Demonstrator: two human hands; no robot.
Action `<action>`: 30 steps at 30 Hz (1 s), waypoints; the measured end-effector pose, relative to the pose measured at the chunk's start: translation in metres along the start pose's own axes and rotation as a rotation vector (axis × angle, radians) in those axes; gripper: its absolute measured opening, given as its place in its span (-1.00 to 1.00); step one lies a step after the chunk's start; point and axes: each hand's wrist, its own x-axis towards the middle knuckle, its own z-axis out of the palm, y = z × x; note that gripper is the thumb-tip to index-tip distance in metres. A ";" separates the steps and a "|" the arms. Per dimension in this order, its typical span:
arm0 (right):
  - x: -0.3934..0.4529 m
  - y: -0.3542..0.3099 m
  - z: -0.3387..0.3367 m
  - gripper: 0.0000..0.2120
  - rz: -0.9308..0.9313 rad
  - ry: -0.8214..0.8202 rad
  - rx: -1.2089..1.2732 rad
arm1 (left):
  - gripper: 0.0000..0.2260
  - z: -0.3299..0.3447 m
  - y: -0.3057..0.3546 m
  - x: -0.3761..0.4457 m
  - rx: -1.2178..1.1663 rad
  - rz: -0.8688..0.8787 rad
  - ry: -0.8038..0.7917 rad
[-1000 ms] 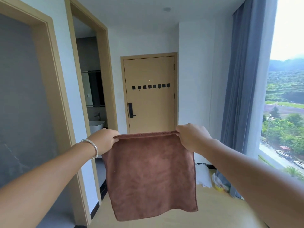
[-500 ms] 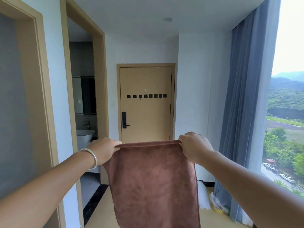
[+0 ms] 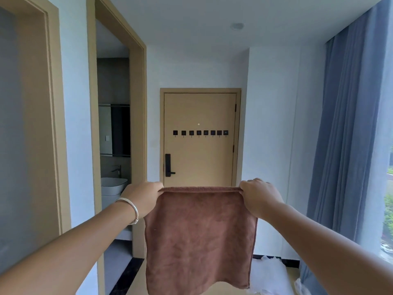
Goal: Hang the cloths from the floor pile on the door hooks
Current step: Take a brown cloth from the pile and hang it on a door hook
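Before the tan wooden door [image 3: 200,158] | brown square microfibre cloth [image 3: 200,239] is gripped at top corners by left hand [image 3: 144,199] and right hand [image 3: 258,195] | spread flat for black door hooks [image 3: 200,133], well apart

The walls [image 3: 270,124] and the ceiling [image 3: 191,22] are white. On the left, a tan frame [image 3: 139,103] opens to a bathroom with a white basin [image 3: 112,185], a tap [image 3: 117,168] and a mirror [image 3: 105,129]. On the right, a blue curtain [image 3: 344,145] hangs beside a bright window [image 3: 388,188]. The floor [image 3: 289,273] looks pale, with a dark skirting [image 3: 276,259] at the wall.
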 end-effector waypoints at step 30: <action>0.284 0.046 0.232 -0.77 -0.166 -0.007 0.115 | -0.70 0.168 -0.053 0.265 0.221 -0.067 -0.065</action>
